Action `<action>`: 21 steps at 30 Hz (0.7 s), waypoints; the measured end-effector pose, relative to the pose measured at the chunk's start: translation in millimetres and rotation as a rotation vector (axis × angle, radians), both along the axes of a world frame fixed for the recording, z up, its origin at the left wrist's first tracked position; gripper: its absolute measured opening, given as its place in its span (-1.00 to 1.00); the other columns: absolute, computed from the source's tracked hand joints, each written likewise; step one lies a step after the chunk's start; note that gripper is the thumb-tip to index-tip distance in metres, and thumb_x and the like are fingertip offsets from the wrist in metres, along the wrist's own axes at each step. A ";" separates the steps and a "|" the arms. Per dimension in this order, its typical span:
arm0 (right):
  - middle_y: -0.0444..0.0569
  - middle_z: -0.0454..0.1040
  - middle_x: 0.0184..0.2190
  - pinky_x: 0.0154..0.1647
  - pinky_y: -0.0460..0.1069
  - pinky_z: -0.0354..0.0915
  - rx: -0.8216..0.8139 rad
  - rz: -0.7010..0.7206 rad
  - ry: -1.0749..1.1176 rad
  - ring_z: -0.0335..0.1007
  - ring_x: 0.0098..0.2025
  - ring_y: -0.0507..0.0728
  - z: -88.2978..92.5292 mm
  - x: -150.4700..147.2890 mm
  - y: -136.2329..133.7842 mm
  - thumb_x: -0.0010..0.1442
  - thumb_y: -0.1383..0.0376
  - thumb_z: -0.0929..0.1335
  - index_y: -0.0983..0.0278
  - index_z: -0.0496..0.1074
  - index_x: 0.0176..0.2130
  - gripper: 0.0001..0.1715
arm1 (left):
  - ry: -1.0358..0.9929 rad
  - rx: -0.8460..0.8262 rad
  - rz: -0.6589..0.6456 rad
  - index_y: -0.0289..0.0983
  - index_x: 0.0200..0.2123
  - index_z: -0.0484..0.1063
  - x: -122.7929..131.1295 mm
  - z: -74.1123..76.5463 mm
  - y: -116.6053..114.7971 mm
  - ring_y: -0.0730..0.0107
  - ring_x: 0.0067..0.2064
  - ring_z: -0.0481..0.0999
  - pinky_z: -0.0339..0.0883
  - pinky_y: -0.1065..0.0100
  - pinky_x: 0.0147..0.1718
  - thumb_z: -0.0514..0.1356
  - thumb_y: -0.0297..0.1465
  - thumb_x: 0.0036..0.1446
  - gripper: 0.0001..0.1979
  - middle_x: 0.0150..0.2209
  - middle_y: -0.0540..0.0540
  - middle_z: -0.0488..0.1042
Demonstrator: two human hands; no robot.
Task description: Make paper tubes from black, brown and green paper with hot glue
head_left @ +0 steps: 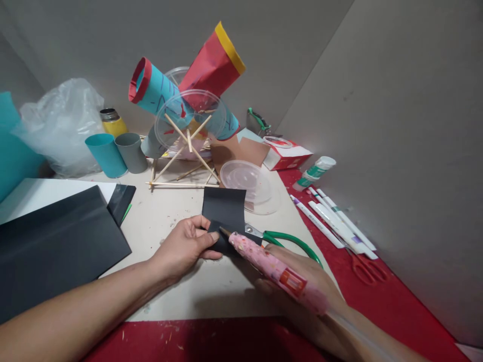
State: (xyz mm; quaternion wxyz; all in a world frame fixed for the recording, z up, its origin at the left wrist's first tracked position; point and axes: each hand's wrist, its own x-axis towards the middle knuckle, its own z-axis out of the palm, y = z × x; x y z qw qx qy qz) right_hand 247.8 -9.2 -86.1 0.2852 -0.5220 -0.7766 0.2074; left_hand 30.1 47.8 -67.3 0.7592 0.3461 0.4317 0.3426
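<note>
My left hand (192, 239) pinches the near left edge of a small black sheet of paper (225, 206), with the thumb on top. A pink glue gun (260, 261) is gripped in my right hand (313, 281), whose fingers are partly hidden beneath it. The gun's dark nozzle points left and sits close to my left thumb, over the black sheet; whether it touches the paper I cannot tell. A clear glue stick trails from its rear. Green-handled scissors (292, 236) lie just past the gun, their blades mostly hidden by the paper.
Behind stands a stick frame (188, 138) bearing clear discs and red and blue paper tubes (211, 70). Blue (107, 156) and grey (132, 153) tubes stand left of it. Large black paper (56, 246) lies left. Markers (339, 221) and red scissors (368, 269) lie right.
</note>
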 end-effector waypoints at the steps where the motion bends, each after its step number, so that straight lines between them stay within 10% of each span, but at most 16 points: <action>1: -0.02 0.59 -0.22 -0.36 0.01 0.43 0.023 -0.008 -0.020 0.53 -0.24 0.25 2.3 -3.8 -3.2 0.16 0.04 0.33 0.11 0.53 -0.08 -0.61 | -0.002 0.001 0.003 -0.31 -0.42 0.32 0.3 -0.3 -0.3 0.49 -0.45 0.51 0.50 0.40 -0.39 0.46 -0.29 -0.24 -0.59 -0.51 0.03 0.48; 9: -0.16 0.38 -0.57 -0.54 -0.05 0.25 0.065 0.000 -0.116 0.34 -0.55 0.07 10.7 -9.1 -1.2 0.17 0.10 0.35 0.17 0.49 -0.30 -0.78 | 0.008 0.023 0.003 -0.32 -0.44 0.32 0.7 1.2 -0.9 0.49 -0.46 0.51 0.50 0.41 -0.39 0.46 -0.29 -0.24 -0.59 -0.51 0.00 0.48; 21: -0.05 0.58 -0.28 -0.38 -0.07 0.38 0.081 0.033 -0.061 0.53 -0.29 0.14 6.3 -8.5 -0.7 0.23 0.09 0.29 0.18 0.49 -0.23 -0.72 | 0.033 0.014 0.009 -0.31 -0.45 0.29 1.8 5.5 -1.4 0.49 -0.44 0.51 0.50 0.42 -0.40 0.38 -0.40 -0.21 -0.69 -0.48 0.01 0.45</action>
